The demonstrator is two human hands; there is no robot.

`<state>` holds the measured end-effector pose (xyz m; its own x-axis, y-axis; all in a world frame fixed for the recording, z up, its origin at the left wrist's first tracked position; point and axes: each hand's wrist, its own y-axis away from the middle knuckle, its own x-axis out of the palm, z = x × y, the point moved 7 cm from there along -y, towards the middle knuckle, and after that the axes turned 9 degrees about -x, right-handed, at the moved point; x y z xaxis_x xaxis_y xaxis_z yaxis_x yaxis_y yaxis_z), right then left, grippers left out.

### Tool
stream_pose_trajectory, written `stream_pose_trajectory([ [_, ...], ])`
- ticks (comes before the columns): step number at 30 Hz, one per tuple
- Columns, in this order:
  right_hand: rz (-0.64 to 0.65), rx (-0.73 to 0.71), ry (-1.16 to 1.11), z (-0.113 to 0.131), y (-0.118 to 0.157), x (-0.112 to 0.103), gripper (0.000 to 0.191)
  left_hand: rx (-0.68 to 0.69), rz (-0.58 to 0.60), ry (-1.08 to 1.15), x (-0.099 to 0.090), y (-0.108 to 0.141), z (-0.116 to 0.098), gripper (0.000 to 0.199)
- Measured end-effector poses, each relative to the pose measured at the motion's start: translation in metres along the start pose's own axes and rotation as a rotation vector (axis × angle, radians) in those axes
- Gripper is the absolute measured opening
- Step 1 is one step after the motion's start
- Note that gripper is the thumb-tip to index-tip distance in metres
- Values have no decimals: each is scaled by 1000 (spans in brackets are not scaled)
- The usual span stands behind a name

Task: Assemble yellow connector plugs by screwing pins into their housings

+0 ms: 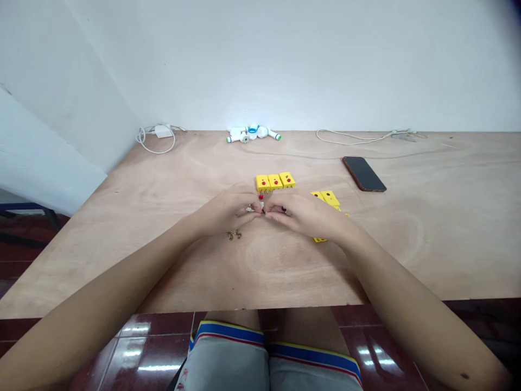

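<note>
My left hand [233, 209] and my right hand [299, 213] meet over the table, fingertips pinched together. Between them is a small dark piece [263, 212], too small to name. Small whitish bits [249, 208] show by the left fingers, and a small red piece [261, 197] lies just beyond the fingertips. Behind the hands stand several yellow plug-like blocks [275, 182] in a row, with red dots and metal pins. More flat yellow pieces [329, 198] lie beside my right hand, which partly hides them. Small brass-coloured screws [233, 234] lie near my left wrist.
A phone [364, 174] rests on the wooden table [163, 190] at right. Along the wall lie a white charger with cable [163, 131], white tube-like items with green ends [253, 133] and a thin white cable [358, 141]. The table's front edge runs above my lap.
</note>
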<state>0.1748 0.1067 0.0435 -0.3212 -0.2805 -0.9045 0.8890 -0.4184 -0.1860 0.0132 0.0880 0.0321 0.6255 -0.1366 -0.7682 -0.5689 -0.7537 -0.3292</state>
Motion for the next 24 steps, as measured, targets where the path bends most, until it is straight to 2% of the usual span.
stream_pose_trajectory([
  [6,-26,50,99,-10,-1,3,19,-88,-110,-132,-10,-1,18,9],
  [11,-5,35,101,-9,-6,11,21,-55,-83,-143,-5,-2,21,12],
  [15,-65,34,139,-12,-6,6,29,-47,-49,-151,-2,-2,20,15],
  [18,-107,63,182,-16,-6,4,30,-47,-80,-203,-5,-3,19,21],
  [24,-54,71,227,-20,-11,15,34,-84,-123,-270,-10,-3,23,26],
])
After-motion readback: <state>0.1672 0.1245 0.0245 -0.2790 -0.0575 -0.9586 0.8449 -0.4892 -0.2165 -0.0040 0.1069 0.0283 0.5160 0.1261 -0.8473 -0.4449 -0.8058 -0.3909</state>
